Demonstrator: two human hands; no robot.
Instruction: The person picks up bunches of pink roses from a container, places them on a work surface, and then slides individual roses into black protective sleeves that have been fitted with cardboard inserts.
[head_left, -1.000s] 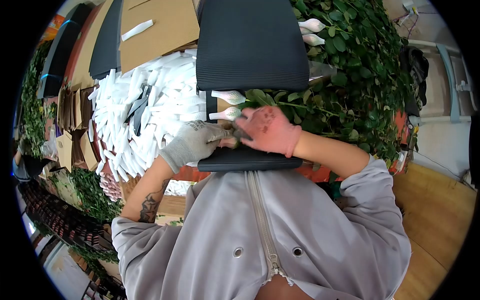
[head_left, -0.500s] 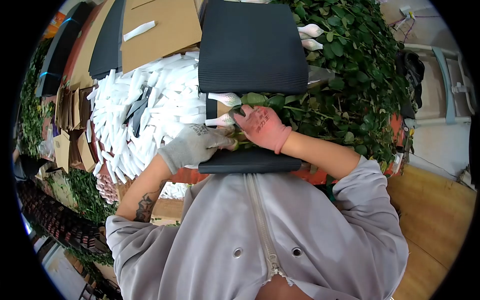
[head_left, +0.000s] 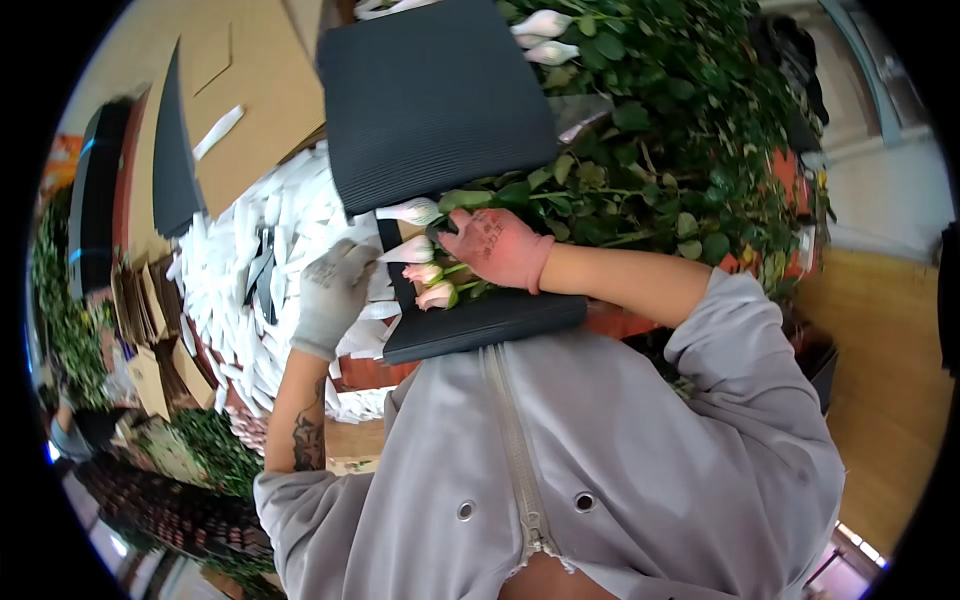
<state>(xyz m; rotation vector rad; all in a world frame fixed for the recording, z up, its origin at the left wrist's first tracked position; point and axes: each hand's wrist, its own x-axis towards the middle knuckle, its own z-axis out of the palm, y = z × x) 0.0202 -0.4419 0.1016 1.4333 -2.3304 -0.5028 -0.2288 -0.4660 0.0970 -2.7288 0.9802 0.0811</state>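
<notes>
My left hand [head_left: 335, 295], in a grey glove, is over the near edge of a pile of white mesh sleeves [head_left: 290, 225]; blur hides whether its fingers grip one. My right hand [head_left: 495, 247], in a pink glove with dark fingertips, has its fingers curled in beside the sleeved flower heads; what they hold is hidden. Two white-sleeved heads [head_left: 410, 211] [head_left: 408, 250] lie left of it. Below these are two bare pink roses [head_left: 422, 272] [head_left: 437, 295], between a large black ribbed sheet [head_left: 435, 100] and a narrow black padded piece [head_left: 485, 325].
Leafy green stems [head_left: 660, 130] cover the right side. More sleeved heads [head_left: 545, 24] lie at the top. Cardboard sheets [head_left: 255, 110] carry one white sleeve [head_left: 218, 132]. Folded cardboard [head_left: 140, 310] stands at left. Part of another person [head_left: 70, 435] shows at the far left.
My left hand has left the roses and moved left to the sleeve pile, uncovering two bare pink heads. My right hand stays by the flowers. The view has turned and shifted.
</notes>
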